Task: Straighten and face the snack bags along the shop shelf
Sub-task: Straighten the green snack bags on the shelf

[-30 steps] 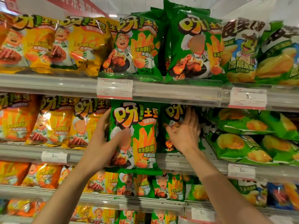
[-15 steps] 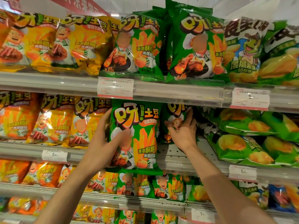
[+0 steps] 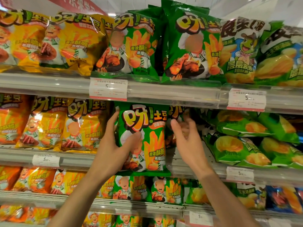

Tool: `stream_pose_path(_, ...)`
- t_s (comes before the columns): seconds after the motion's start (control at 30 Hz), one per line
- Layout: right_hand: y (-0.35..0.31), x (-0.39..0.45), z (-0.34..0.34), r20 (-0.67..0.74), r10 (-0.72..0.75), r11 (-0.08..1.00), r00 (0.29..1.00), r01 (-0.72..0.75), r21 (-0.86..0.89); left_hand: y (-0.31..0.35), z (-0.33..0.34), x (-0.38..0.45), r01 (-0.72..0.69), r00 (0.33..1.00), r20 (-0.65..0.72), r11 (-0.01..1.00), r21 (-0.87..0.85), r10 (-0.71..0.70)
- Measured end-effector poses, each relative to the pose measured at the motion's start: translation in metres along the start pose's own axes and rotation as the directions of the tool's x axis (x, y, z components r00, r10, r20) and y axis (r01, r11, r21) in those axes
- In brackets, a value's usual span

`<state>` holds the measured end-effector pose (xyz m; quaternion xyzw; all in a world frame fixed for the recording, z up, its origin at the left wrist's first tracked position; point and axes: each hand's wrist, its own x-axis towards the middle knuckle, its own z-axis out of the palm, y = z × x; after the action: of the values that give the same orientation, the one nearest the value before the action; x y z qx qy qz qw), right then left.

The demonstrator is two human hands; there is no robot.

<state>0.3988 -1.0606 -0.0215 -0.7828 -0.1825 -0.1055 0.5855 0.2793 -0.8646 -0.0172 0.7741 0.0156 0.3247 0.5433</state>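
- The green bag (image 3: 144, 138) stands upright at the front of the middle shelf (image 3: 73, 158), its bottom edge hanging over the shelf lip; the left hand (image 3: 114, 148) grips its left edge, fingers reaching up behind that edge and the thumb pressed across the front.
- A second green bag (image 3: 176, 112) sits behind and to the right, mostly hidden; the right hand (image 3: 188, 140) is in front of it.
- Half a second ago the right hand lay flat against that rear bag, deeper in the shelf; now it has drawn back towards the camera; the left hand's grip has not changed.
- Right fingers are spread and loosely bent, holding nothing; they are blurred, so whether the tips touch the rear bag I cannot tell.
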Motion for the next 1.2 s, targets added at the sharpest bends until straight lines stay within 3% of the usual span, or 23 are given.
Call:
stream_pose_path(0.1,-0.004,-0.009,0.015,0.118,0.034,0.997,0.992,-0.041,0.063,0.004,0.025,0.001,-0.011,1.000,0.011,0.998,0.057,0.011)
stream_pose_path(0.27,-0.001,0.008,-0.001,0.057,0.057,0.993,0.997,-0.062,0.102,0.000,0.031,0.011,-0.019,0.997,0.074,0.981,0.195,0.005)
stream_pose_path(0.37,-0.004,0.023,-0.015,-0.060,-0.008,0.999,0.998,0.011,0.047,-0.011,0.021,0.020,-0.114,0.986,-0.072,0.924,0.365,0.150)
stream_pose_path(0.47,-0.002,0.027,-0.014,-0.113,-0.079,0.994,0.991,0.069,-0.088,-0.026,0.017,0.027,-0.086,0.963,-0.179,0.864,0.497,0.199)
stream_pose_path(0.6,0.008,0.007,-0.007,-0.180,-0.167,0.954,0.969,0.113,-0.276,-0.050,0.021,0.025,-0.050,0.987,-0.106,0.869,0.491,0.117)
stream_pose_path(0.73,0.017,-0.015,0.004,-0.091,-0.185,0.921,0.979,0.140,-0.363,-0.062,0.021,0.023,-0.088,0.987,-0.079,0.879,0.468,0.141)
stream_pose_path(1.2,0.036,0.004,0.007,-0.046,-0.139,0.920,0.989,0.112,-0.375,-0.063,0.027,0.036,-0.158,0.980,-0.026,0.853,0.498,0.196)
